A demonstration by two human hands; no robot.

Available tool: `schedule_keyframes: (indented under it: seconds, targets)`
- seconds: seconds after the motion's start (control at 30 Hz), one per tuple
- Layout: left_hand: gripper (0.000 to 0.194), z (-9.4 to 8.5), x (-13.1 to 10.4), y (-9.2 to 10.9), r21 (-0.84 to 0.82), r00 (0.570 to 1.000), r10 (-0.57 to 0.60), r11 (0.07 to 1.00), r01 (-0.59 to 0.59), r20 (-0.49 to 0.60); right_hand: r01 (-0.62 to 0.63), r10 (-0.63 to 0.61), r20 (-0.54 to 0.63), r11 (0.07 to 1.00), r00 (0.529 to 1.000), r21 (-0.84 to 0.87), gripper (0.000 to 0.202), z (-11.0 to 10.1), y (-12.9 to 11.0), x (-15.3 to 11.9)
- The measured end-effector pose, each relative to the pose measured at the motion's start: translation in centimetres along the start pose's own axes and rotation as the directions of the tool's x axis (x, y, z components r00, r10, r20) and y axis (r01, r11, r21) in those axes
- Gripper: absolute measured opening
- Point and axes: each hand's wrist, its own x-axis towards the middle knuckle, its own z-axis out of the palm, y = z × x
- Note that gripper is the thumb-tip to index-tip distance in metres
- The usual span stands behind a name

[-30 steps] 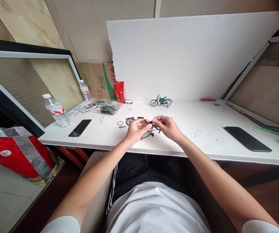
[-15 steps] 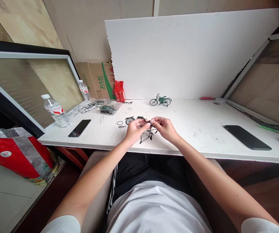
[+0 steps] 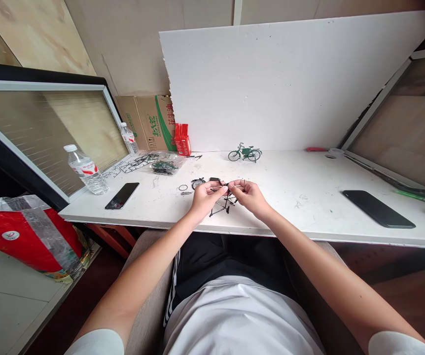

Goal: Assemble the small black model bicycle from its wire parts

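A small black model bicycle frame (image 3: 228,209) is held between the two hands, just over the near edge of the white table (image 3: 290,217). It is made of thin dark bars, with a long bar slanting at its lower left and a small pedal-like piece at the bottom. Its top is largely hidden by the fingers, and whether its lower end touches the table cannot be told. Left hand (image 3: 205,197) pinches the top of it between thumb and fingers; right hand (image 3: 248,195) pinches at the same spot from the other side, fingertips close together.

Compared with the earlier frame, the lower part of the black frame has swung slightly left, while both hands stay in nearly the same place.

Just beyond the left hand lie a black spoked wheel (image 3: 198,183) and a thin black ring (image 3: 183,187). Farther back, a green model bicycle (image 3: 247,151) stands upright near the white board (image 3: 290,84). A clear bag of dark green parts (image 3: 164,166) lies to the left, in front of a red box (image 3: 183,140). A dark phone (image 3: 122,195) lies beside a water bottle (image 3: 87,170).
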Motion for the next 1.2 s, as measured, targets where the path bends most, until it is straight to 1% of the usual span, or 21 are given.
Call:
schedule_keyframes:
  seconds: [0.17,0.3,0.5,0.67,0.9,1.2]
  targets:
    - [0.045,-0.26,0.08,-0.21,0.019,1.0,-0.013,1.0,0.013,0.028,-0.019,0.019,0.025,1.0,1.0,-0.004,0.055,-0.21,-0.05,0.0]
    - [0.046,-0.29,0.09,-0.16,0.04,0.999,-0.028,0.999,0.027,0.038,-0.019,0.02,0.022,0.999,1.0,-0.029,0.053,-0.28,-0.01,0.06]
    - [0.046,-0.27,0.01,-0.05,0.065,0.999,-0.021,0.998,0.018,0.046,0.007,-0.006,0.029,0.999,1.0,-0.053,0.05,-0.28,-0.33,-0.06]
    - [0.046,-0.26,0.03,0.02,0.081,0.999,-0.008,0.997,0.005,0.047,0.006,-0.005,0.014,0.997,1.0,-0.074,0.052,-0.22,-0.58,-0.27]
    - [0.049,-0.25,0.1,-0.06,0.06,0.998,-0.04,0.997,0.037,0.046,0.011,-0.01,0.024,0.999,1.0,-0.046,0.052,-0.36,0.13,-0.01]
    - [0.046,-0.35,0.06,-0.28,0.029,0.997,-0.045,0.999,0.043,0.062,0.04,-0.038,0.013,0.988,0.999,-0.151,0.044,-0.57,-0.12,-0.04]
